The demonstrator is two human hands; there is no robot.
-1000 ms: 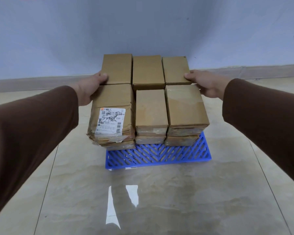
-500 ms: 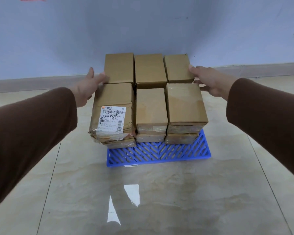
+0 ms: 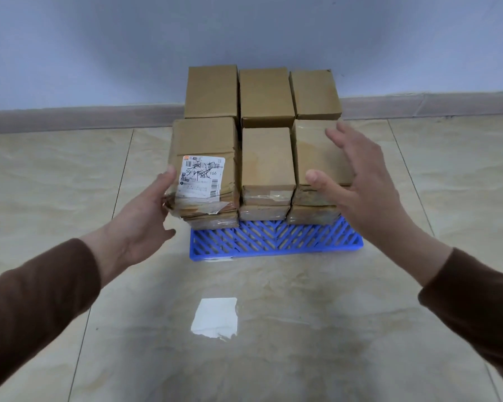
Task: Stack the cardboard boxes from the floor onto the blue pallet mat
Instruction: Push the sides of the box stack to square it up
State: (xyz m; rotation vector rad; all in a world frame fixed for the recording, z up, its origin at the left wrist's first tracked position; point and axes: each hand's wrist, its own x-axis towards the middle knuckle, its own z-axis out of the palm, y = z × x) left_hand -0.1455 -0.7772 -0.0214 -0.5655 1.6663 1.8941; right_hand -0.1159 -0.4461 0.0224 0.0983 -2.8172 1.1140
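Several brown cardboard boxes stand stacked in two rows on the blue pallet mat (image 3: 276, 242). The front left box (image 3: 204, 140) carries a white shipping label. My left hand (image 3: 145, 221) rests against its left front corner, thumb on the edge, fingers spread. My right hand (image 3: 357, 181) hovers open at the front right box (image 3: 314, 152), fingers apart, thumb near its front edge. The front middle box (image 3: 266, 158) and the three back boxes, such as the back middle one (image 3: 266, 95), are untouched. Neither hand grips anything.
The stack sits on a glossy beige tiled floor (image 3: 244, 343) close to a pale blue wall (image 3: 244, 33) with a grey skirting board (image 3: 70, 120). A bright light reflection (image 3: 215, 316) lies on the tile in front of the mat.
Both hands have left the outer sides of the back row and come forward to the front row. The view has tilted a little downward.
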